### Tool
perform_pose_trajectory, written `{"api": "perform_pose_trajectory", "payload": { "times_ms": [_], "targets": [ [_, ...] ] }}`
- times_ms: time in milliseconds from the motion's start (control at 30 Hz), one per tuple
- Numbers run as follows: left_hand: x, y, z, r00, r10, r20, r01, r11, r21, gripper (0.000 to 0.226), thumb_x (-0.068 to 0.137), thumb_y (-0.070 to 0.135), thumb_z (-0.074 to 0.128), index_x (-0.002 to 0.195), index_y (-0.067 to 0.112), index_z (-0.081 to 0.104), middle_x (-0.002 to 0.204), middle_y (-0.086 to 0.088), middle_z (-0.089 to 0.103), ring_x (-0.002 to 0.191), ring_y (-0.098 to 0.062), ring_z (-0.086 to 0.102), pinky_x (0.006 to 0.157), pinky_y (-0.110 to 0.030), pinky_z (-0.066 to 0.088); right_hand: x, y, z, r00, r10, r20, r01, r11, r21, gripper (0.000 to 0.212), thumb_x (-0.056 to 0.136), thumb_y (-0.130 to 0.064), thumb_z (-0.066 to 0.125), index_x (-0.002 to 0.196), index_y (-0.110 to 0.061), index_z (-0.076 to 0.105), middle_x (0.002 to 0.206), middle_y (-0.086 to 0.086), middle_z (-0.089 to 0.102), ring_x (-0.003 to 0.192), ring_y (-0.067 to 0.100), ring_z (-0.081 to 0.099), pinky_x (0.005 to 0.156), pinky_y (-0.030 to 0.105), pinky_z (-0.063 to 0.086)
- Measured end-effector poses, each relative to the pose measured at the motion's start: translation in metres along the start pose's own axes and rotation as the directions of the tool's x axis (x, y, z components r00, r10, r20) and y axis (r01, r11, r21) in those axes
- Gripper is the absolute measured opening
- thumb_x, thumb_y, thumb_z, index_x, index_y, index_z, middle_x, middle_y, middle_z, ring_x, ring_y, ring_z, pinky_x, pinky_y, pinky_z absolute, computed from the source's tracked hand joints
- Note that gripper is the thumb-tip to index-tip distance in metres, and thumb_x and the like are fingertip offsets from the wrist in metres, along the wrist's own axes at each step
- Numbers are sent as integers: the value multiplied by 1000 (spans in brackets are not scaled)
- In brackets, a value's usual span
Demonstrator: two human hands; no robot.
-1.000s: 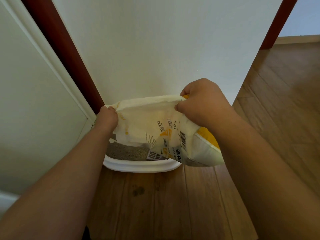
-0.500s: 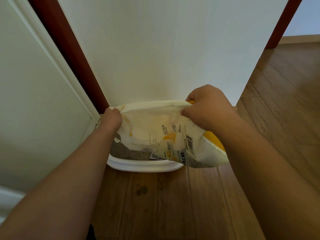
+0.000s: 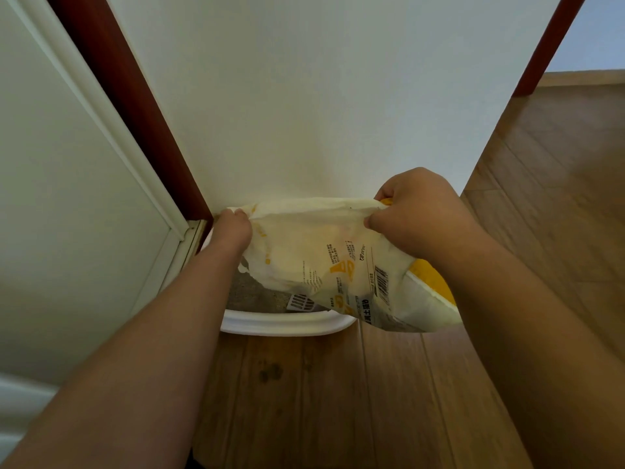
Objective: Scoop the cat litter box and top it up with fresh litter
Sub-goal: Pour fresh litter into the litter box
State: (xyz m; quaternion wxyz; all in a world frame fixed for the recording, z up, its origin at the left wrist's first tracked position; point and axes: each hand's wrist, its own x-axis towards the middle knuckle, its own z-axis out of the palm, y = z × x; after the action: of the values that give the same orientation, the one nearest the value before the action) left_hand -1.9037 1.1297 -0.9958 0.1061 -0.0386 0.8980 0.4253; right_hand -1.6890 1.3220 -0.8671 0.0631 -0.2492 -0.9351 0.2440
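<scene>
I hold the litter bag [image 3: 324,252] over the white litter box [image 3: 287,324].
My left hand [image 3: 233,228] and right hand [image 3: 416,211] each pinch its crumpled top edge.

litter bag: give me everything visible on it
The litter bag is cream-white crinkled plastic with yellow patches, small print and a barcode. It hangs tipped over the white litter box, sagging down to the right. The left hand and right hand pinch its upper edge. Whether litter is pouring cannot be seen.
</scene>
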Motion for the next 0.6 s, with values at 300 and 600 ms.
{"api": "perform_pose_trajectory", "payload": {
  "times_ms": [300, 600],
  "targets": [
    [-8, 7, 17, 999, 44, 9, -45, 995, 90, 43, 109, 19, 28, 139, -7, 44, 142, -28, 48, 130, -42, 48, 99, -39, 42, 1, 15, -1, 1000, 14, 10, -14, 1000, -21, 18, 88, -17, 68, 104, -20, 75, 77, -9, 59, 70, 7, 56, 53, 18, 44],
    [-13, 16, 9, 1000, 8, -20, -8, 1000, 18, 45, 108, 25, 28, 140, -2, 45, 145, -25, 47, 132, -41, 47, 104, -42, 40, 4, 25, -1, 1000, 27, 8, -27, 1000, 4, 18, 88, -16, 67, 104, -21, 75, 77, -10, 59, 70, 6, 57, 49, 19, 40]
  ]
}}
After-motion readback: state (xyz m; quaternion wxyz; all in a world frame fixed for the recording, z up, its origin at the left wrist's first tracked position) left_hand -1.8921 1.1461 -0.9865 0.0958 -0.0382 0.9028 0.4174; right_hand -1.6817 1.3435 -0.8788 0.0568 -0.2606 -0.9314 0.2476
